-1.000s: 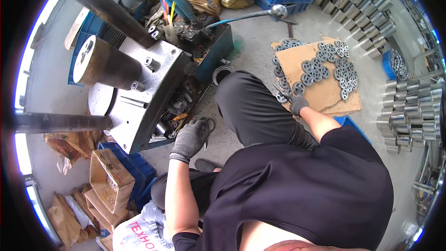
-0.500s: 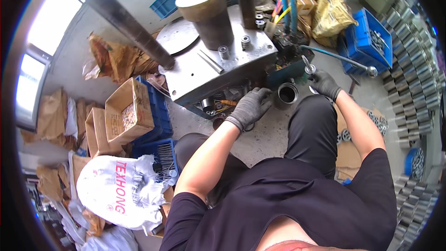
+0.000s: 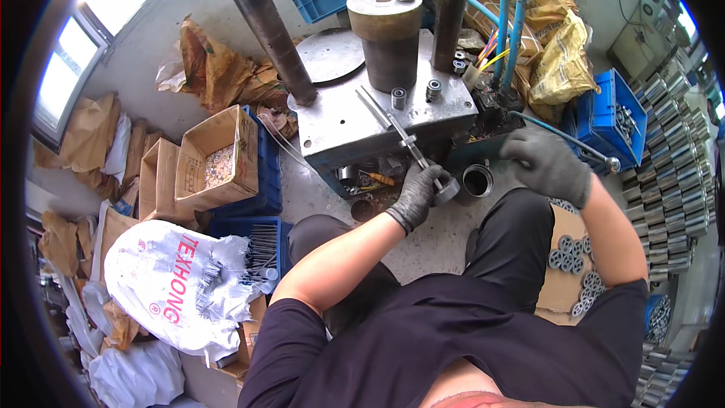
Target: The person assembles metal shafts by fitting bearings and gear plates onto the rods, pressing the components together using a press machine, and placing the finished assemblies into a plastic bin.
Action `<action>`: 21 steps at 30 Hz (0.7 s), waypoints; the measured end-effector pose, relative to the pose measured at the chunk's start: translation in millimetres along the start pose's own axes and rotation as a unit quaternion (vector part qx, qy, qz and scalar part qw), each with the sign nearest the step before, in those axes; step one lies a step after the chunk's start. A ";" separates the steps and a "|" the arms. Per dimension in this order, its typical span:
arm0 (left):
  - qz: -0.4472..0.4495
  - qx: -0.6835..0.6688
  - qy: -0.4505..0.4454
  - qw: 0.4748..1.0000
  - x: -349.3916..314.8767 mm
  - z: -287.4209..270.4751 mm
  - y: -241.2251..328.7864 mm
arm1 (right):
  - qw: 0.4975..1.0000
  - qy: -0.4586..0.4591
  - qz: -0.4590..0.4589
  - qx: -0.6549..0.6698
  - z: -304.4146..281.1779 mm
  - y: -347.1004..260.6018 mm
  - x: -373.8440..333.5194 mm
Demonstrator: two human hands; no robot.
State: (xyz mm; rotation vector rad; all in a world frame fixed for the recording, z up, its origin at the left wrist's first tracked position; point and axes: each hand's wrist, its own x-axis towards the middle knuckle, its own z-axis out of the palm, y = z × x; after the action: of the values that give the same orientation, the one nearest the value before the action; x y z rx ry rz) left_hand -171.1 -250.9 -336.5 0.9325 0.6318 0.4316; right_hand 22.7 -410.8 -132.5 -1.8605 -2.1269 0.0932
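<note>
Just in front of the grey steel press block (image 3: 393, 117), the left hand (image 3: 418, 195), in a dark knit glove, has its fingers curled around a small silver metal ring (image 3: 447, 190), which sits at the fingertips right beside the open round steel sleeve (image 3: 477, 180). A long thin metal rod (image 3: 393, 127) runs diagonally from that hand up across the block's top face, its long axis pointing up and to the left. The right hand (image 3: 547, 165), gloved in grey, hangs farther from the block, beyond the sleeve, fingers bent loosely with nothing visibly held, so the left hand is the nearer one to the ring.
</note>
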 end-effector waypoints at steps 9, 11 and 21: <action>-0.146 -0.071 0.017 0.987 0.5 -3.6 -3.3 | 0.968 -0.035 0.201 -0.145 -94.7 29.9 -57.2; -0.142 -0.068 0.019 0.987 1.4 -3.6 -3.1 | 0.961 -0.058 0.218 -0.162 -99.6 37.0 -63.7; -0.182 -0.072 0.029 0.980 -9.3 -0.2 0.3 | 0.945 -0.061 0.317 -0.057 -89.1 43.1 -71.5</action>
State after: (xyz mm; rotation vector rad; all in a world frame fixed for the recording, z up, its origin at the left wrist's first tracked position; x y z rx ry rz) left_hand -178.2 -256.2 -333.4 0.6509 0.7968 0.1739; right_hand 95.9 -487.8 -72.5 -2.6007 -1.5387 0.2355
